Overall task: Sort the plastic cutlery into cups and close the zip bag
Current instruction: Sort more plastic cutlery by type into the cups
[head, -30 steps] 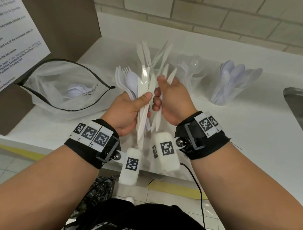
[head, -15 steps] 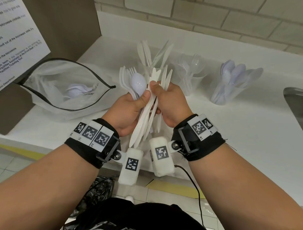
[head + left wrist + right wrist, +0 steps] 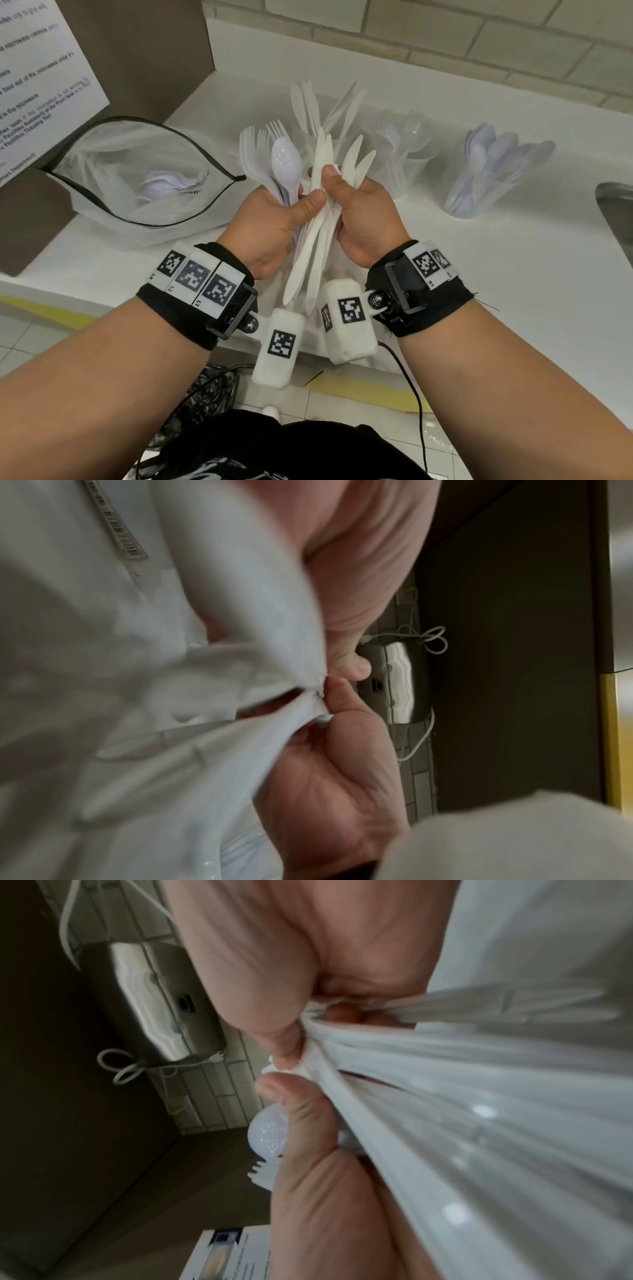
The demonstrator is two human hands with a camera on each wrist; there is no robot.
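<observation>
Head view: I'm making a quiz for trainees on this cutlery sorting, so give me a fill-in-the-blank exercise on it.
1. The zip bag on the counter is ____.
2. The right hand grips a bunch of white ____.
3. The left hand holds forks and one ____.
4. The cup of spoons stands farthest to the ____ of the three cups.

Missing words: open; knives; spoon; right
</observation>
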